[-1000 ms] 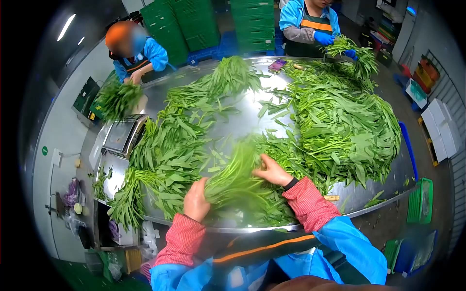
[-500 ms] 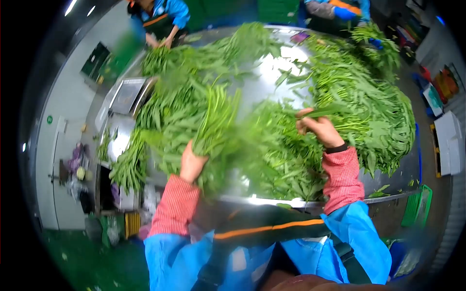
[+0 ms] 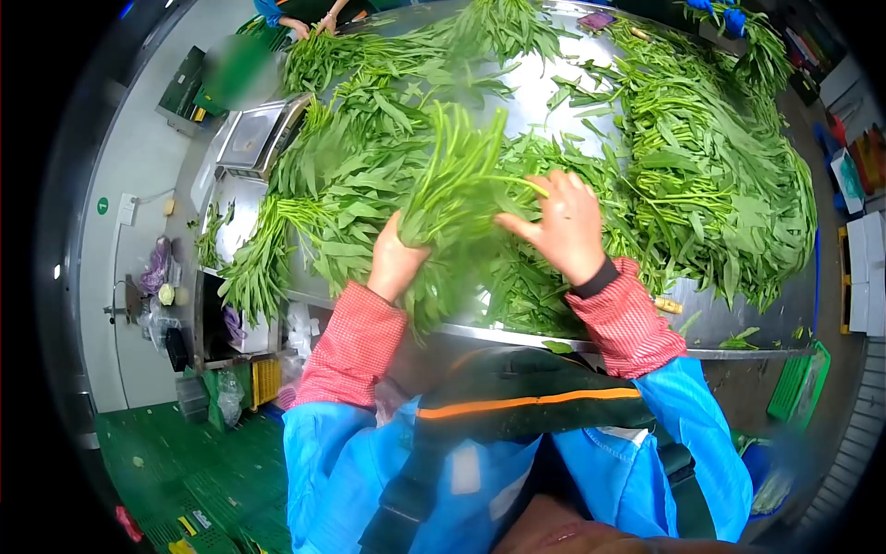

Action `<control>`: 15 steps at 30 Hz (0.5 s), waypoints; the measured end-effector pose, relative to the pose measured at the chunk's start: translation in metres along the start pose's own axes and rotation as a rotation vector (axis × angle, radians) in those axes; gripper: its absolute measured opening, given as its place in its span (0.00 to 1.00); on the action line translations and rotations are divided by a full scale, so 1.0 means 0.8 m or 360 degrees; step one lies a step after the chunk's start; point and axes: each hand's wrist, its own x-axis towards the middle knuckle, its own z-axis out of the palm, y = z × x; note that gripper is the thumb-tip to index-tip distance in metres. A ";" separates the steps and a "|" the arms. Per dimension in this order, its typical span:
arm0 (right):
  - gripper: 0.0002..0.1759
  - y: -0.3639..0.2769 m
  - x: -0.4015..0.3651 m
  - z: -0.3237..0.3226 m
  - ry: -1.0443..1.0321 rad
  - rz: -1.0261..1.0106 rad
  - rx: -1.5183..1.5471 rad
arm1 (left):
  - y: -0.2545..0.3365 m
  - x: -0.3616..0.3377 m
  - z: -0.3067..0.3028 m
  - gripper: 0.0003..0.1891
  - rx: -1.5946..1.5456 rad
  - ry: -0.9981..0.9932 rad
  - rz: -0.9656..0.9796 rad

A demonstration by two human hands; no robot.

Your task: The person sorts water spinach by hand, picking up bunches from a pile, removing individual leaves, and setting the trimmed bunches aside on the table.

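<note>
My left hand (image 3: 397, 258) is wrapped round a bunch of leafy green stems (image 3: 452, 171), whose pale cut ends point up and away from me. Close by on the right, my right hand (image 3: 565, 224) has its thumb and fingers around a single stem (image 3: 524, 183) that reaches toward the bunch. Beneath both hands, loose leafy greens lie on the metal table (image 3: 531, 100). A large pile of greens (image 3: 711, 185) is heaped to the right, and more greens (image 3: 365, 152) are spread to the left.
A scale (image 3: 252, 136) stands at the table's left side. At the far left edge a person's hands (image 3: 312, 28) touch greens; blue-gloved hands (image 3: 734, 20) hold a bunch at the far right. A yellow-handled tool (image 3: 666, 305) lies near the front edge. A green crate (image 3: 796, 383) stands lower right.
My right hand has moved left, toward the bunch, with a stem at its fingers. My left hand still grips the bunch, now slightly higher and farther right. The view has shifted.
</note>
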 end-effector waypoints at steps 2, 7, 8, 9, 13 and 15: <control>0.26 -0.009 0.005 0.014 -0.0090 0.0051 -0.0091 | -0.004 -0.006 0.014 0.23 -0.0047 -0.0004 -0.0019; 0.13 0.016 -0.008 0.066 -0.0344 -0.0041 0.0286 | 0.014 -0.017 0.022 0.26 -0.0110 -0.0077 0.0001; 0.05 0.028 -0.011 0.065 -0.0328 -0.0061 0.0275 | 0.010 -0.019 0.020 0.27 -0.0093 -0.0121 0.0006; 0.07 0.051 -0.023 0.075 0.0011 -0.0058 0.0663 | 0.004 -0.019 0.015 0.27 -0.0075 -0.0166 0.0011; 0.15 0.118 -0.011 0.017 0.0012 0.1120 0.1940 | -0.017 -0.022 -0.011 0.27 -0.0461 -0.0345 -0.0345; 0.19 0.129 -0.001 -0.031 0.0096 0.1041 0.2569 | -0.016 -0.025 -0.018 0.23 -0.0773 -0.0378 -0.0512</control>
